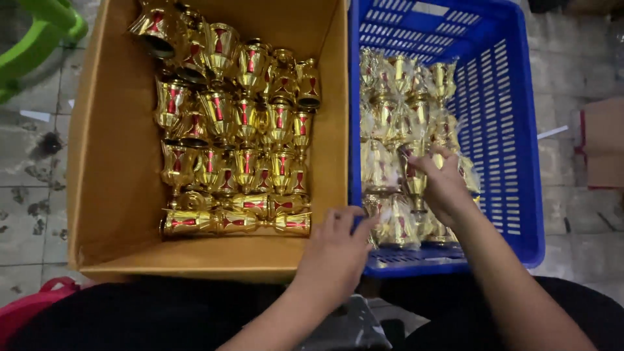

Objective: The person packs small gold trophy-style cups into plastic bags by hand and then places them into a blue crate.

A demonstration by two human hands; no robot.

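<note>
Right hand [447,188] clutching a wrapped gold cup [415,182] standing upright in the crate [513,130], left hand [335,250] gripping the crate's wall beside it.

A cardboard box [117,162] holds rows of gold cups [240,136] with red trim. Beside it, a blue crate [513,130] holds plastic-wrapped cups [390,97]. The left hand [338,250] rests on the crate's near corner; the right hand [445,185] grips a wrapped cup [414,181] inside.
</note>
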